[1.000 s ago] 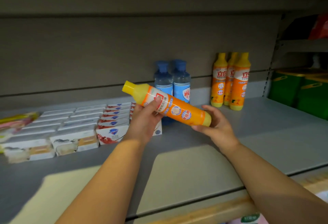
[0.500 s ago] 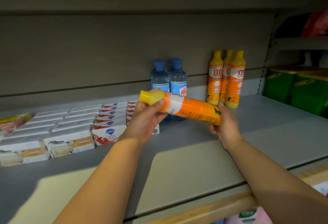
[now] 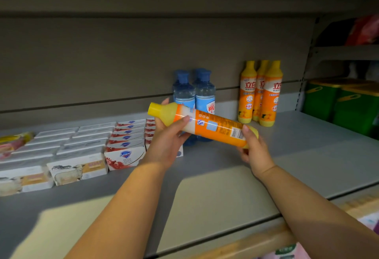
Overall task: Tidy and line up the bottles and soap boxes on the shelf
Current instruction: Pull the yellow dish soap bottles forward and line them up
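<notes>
— Where is the orange bottle (image 3: 209, 124)?

— Up off the shelf (image 3: 307, 152), held in both hands in front of the blue bottles (image 3: 205, 94). It lies almost level, with its yellow cap (image 3: 154, 109) to the left and a little higher and its base to the right and lower. The back label with the barcode faces the camera.

— How is it held?

— The left hand (image 3: 166, 137) grips the shoulder just below the cap, thumb across the near side and fingers curled behind. The right hand (image 3: 253, 148) wraps the base end, its thumb lying beside the barcode.

— And the rest of the stock?

— The blue bottles stand upright against the far panel, close together. To their right, apart from them, three orange bottles (image 3: 266, 98) of the same kind stand upright in a tight group, also at the far side. On the left, soap boxes (image 3: 125, 154) lie in rows that run from near to far: red-and-white ones beside the left hand, white ones with a sheep picture farther left. The leftmost boxes are too blurred to read.

— Anything beyond the shelf's right end?

— Green bins (image 3: 338, 103) with yellow lids sit in the next bay.
</notes>
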Available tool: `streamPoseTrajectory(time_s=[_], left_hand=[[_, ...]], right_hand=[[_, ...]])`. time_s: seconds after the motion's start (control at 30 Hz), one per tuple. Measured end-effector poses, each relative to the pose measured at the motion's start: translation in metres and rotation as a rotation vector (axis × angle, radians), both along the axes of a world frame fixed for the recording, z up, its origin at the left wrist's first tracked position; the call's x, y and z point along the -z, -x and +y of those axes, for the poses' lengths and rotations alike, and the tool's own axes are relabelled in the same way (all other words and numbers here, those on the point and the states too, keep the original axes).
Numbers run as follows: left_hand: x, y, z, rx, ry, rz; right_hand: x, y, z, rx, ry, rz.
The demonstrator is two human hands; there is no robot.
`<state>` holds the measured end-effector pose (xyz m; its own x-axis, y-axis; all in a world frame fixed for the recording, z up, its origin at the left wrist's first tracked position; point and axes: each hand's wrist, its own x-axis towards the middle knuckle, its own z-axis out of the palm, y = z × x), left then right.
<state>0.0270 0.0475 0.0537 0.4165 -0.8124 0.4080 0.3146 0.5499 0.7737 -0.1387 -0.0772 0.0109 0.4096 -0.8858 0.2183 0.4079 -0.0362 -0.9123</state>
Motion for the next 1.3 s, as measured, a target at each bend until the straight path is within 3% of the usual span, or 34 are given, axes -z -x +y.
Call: streamPoseTrajectory(time_s=[0.1, 0.2, 0.33, 0.43, 0.53, 0.63, 0.7, 0.83, 1.0, 1.13, 1.23, 1.3], left_hand=[[-0.003, 0.004, 0.0, 0.01, 0.034, 0.022], [-0.005, 0.006, -0.001, -0.167, -0.083, 0.133], [-0.001, 0.001, -0.004, -0.484, -0.338, 0.199], [0.0, -0.001, -0.003, -0.516, -0.342, 0.117], [0.001, 0.002, -0.003, -0.342, -0.189, -0.006], [0.0, 0.008, -0.006, -0.232, -0.096, 0.026], [-0.002, 0.012, -0.008, -0.245, -0.08, 0.132], [0.001, 0.015, -0.012, -0.189, -0.126, 0.43], [0.006, 0.019, -0.017, 0.074, -0.145, 0.503], [0.008, 0.016, -0.012, 0.225, -0.075, 0.516], [0.005, 0.014, -0.009, 0.168, -0.064, 0.554], [0.001, 0.009, -0.007, 0.034, -0.053, 0.565]], right_hand=[[-0.002, 0.003, -0.001, 0.003, 0.017, 0.014], [0.0, 0.001, 0.005, 0.064, 0.323, -0.039], [0.005, 0.0, 0.004, 0.208, 0.714, 0.111], [0.002, -0.003, 0.01, 0.224, 0.636, 0.164], [-0.001, -0.003, 0.005, 0.039, 0.177, 0.134], [-0.003, 0.001, 0.0, -0.047, 0.009, 0.142], [-0.004, 0.001, 0.005, 0.005, 0.062, 0.054], [-0.012, -0.003, 0.022, 0.149, 0.354, -0.069], [-0.049, -0.011, 0.054, 0.152, 0.484, -0.279], [-0.07, -0.026, 0.076, 0.018, 0.669, -0.252], [-0.07, -0.038, 0.076, 0.008, 0.72, -0.248], [-0.059, -0.038, 0.065, -0.004, 0.581, -0.279]])
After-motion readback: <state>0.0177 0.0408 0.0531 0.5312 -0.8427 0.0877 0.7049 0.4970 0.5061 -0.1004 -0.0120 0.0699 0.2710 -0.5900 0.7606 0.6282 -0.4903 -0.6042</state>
